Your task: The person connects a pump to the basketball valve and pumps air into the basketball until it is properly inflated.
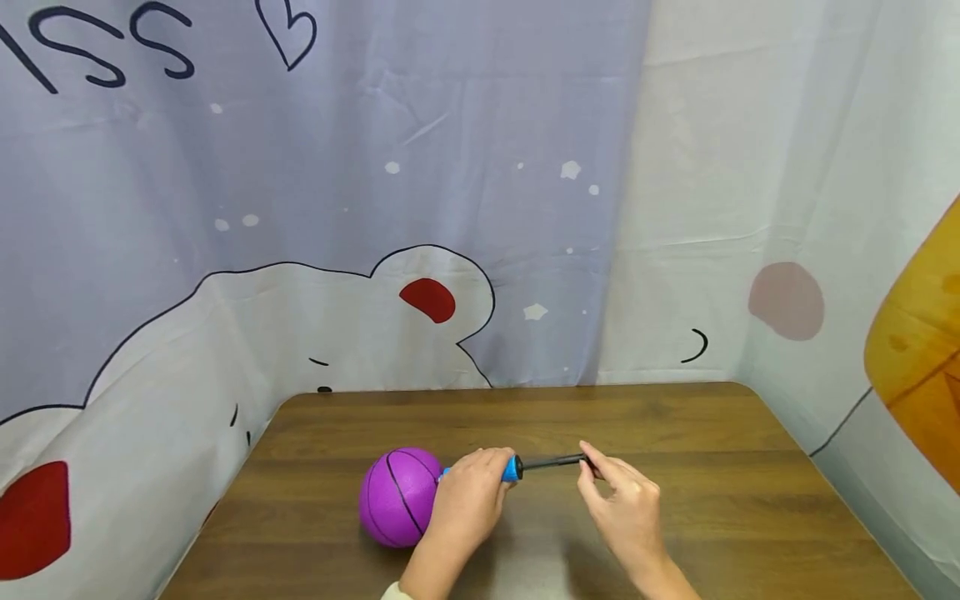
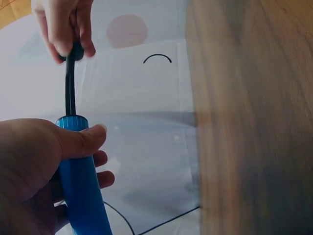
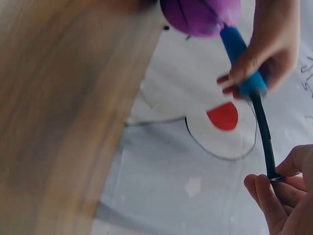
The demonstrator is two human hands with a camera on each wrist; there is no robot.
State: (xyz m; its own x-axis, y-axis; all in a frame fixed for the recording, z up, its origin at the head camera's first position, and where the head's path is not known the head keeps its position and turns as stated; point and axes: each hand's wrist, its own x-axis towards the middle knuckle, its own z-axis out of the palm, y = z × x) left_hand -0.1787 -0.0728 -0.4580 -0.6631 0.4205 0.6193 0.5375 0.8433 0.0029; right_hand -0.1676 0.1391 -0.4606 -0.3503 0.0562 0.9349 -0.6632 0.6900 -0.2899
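Note:
A small blue hand pump [image 2: 84,191] is held by my left hand [image 1: 468,496], with the fingers and thumb wrapped round its barrel. Its black rod [image 1: 553,462] is drawn out toward the right. At the rod's end my right hand [image 1: 622,508] pinches the black handle [image 2: 76,52] between thumb and fingers. The other end of the pump meets a purple ball [image 1: 397,497] with black lines, left of my left hand. In the right wrist view the pump's tip is right at the purple ball's surface. My left hand hides part of the barrel in the head view.
Ball and hands are over a brown wooden table [image 1: 712,467]. Behind and beside it hangs a printed curtain [image 1: 525,225] with cartoon shapes, close to the table's back edge [image 1: 600,386].

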